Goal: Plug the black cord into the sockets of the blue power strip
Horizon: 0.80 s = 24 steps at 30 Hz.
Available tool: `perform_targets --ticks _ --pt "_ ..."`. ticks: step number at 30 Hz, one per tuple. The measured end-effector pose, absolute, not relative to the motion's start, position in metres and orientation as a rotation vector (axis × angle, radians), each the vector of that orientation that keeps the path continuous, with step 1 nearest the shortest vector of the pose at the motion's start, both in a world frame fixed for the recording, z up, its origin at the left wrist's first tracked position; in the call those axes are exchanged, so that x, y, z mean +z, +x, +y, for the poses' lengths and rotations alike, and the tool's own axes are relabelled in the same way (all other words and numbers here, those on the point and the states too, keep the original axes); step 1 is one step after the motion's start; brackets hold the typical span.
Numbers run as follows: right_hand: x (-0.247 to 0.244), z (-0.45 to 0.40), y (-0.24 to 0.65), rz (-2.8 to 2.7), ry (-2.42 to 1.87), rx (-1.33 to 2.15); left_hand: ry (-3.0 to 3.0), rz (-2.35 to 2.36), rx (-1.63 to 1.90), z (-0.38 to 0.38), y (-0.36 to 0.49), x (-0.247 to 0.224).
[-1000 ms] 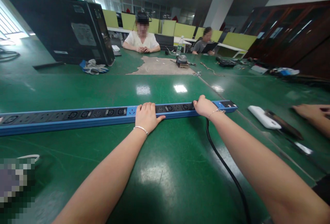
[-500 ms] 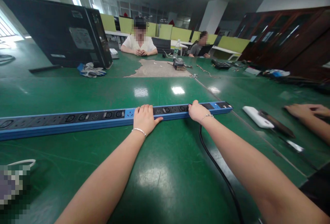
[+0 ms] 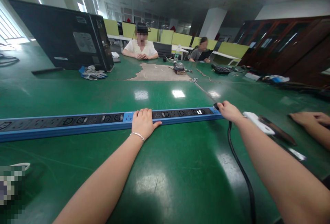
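A long blue power strip point(image 3: 103, 124) with black sockets lies across the green table. My left hand point(image 3: 143, 122) rests over its middle, fingers wrapped across the top and thumb along the near side. Near the strip's right end, my right hand point(image 3: 228, 110) grips a black plug point(image 3: 216, 106), held at the blue end section. From under that hand a black cable point(image 3: 241, 169) hangs and runs toward me. Whether the plug touches a socket cannot be made out.
Right of the strip lie a white power bank point(image 3: 257, 122) and a dark phone-like object point(image 3: 278, 130), with another person's hands point(image 3: 306, 119) beyond. A black computer case point(image 3: 74, 38), gloves point(image 3: 92, 73) and a bottle point(image 3: 177, 53) stand farther back. Two people sit across.
My right hand has moved right along the strip with the black plug and cable, uncovering the sockets it hid before. My left hand has stayed on the strip.
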State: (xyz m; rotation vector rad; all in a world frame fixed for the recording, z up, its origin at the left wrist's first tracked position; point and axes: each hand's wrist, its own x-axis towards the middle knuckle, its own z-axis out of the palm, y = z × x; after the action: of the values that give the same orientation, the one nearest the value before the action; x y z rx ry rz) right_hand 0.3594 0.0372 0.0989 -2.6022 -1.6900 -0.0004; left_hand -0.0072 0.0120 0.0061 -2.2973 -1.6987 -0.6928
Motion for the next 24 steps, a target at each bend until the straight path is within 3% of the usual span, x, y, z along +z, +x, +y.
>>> perform_targets --ticks 24 --pt "0.082 0.058 0.339 -1.885 -2.697 0.034 -2.287 -1.712 -0.641 0.012 -0.008 0.008"
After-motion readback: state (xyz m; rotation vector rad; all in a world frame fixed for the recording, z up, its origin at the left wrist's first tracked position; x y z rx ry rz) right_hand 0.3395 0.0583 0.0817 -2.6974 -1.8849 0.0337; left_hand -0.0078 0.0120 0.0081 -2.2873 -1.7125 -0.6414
